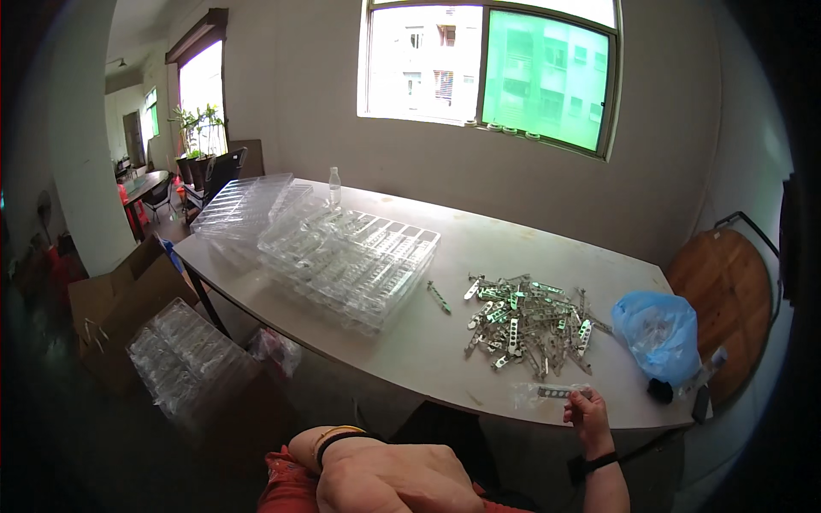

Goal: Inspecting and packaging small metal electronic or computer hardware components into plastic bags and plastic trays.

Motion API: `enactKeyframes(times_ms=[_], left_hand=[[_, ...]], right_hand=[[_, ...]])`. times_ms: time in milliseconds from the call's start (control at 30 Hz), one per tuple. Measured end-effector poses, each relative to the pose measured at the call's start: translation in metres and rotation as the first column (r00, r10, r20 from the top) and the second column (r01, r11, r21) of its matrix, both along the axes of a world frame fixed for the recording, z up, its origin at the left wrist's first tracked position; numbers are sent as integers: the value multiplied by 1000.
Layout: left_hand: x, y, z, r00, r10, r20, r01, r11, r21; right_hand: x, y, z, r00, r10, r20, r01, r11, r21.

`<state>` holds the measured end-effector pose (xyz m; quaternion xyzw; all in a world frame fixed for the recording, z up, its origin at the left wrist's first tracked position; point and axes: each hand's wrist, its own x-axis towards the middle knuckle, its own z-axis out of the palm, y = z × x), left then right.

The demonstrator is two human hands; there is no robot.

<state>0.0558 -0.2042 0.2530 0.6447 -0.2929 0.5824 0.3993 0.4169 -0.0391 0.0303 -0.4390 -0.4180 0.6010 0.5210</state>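
Right hand (588, 417) at the near edge of the tabletop (513, 239), fingers closed on one end of a perforated metal strip (556, 392); strip points left, roughly level, with clear film (526, 396) around and beyond its far end. Left hand (402, 479) is low and very close to the camera, back side showing, fingers hidden, so can't tell if it's gripping anything. Dark band (592, 466) on right wrist. Pile of similar strips (530, 329) sits just beyond the right hand, loose, overlapping at all angles, some with green glints. One stray strip (440, 297) lies apart, between the pile and a stack of clear compartment trays (351, 265); top tray has strip-like parts in its slots. More clear trays (244, 205) at the far left end, small clear bottle (334, 186) upright behind the stacks. Blue plastic bag (657, 338) right of the pile, small black item (659, 391) at its base. Below the table's left end: open cardboard box (120, 291) and clear plastic packs (184, 359) beside it.
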Motion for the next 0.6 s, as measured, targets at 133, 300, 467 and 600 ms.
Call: enactKeyframes(times_ms=[133,300,467,600], left_hand=[[-3,4,-3,998,-39,-49,39,999,-2],[8,27,0,998,-55,1,55,998,-39],[10,58,-26,999,-41,-9,41,997,-64],[14,83,-29,996,-83,-25,77,980,-181]], right_hand=[[0,0,-3,1000,4,15,-3,999,-33],[-5,-1,1,998,-52,27,54,994,-94],[-5,14,-6,1000,-12,-25,11,998,-61],[-3,22,-15,996,-28,-82,21,995,-94]])
